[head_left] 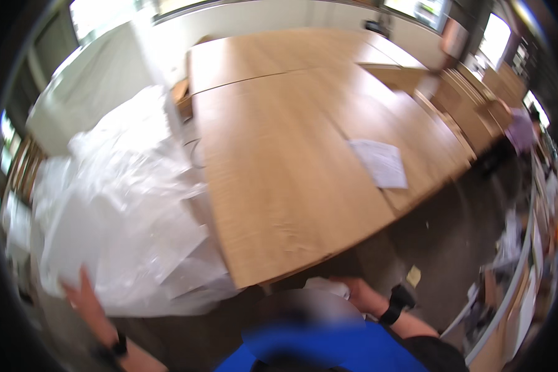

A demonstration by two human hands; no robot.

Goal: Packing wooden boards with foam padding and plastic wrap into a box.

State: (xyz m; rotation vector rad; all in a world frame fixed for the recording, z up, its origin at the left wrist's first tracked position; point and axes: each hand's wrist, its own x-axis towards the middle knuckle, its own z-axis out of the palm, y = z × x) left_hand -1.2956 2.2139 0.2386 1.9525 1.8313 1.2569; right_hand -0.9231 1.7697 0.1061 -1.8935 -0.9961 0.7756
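A big heap of clear, crumpled plastic sheeting point(124, 211) fills the left side, beside the wooden table point(279, 161). My left hand point(80, 288) reaches up into the heap's lower edge and grips the plastic, with its fingertips hidden in the folds. A dark band sits on that wrist. My right hand point(356, 290) is low at the table's near edge. Its fingers curl on a small white crumpled piece point(325, 286). A black watch point(400, 301) is on that wrist. The picture is blurred by motion.
A white printed sheet of paper point(381, 162) lies on the table's right part. More wooden tables point(471, 93) stand at the back right, where a person in a purple top point(521, 130) is. Cluttered shelving point(521, 273) runs along the right edge. A white panel point(87, 87) leans at the back left.
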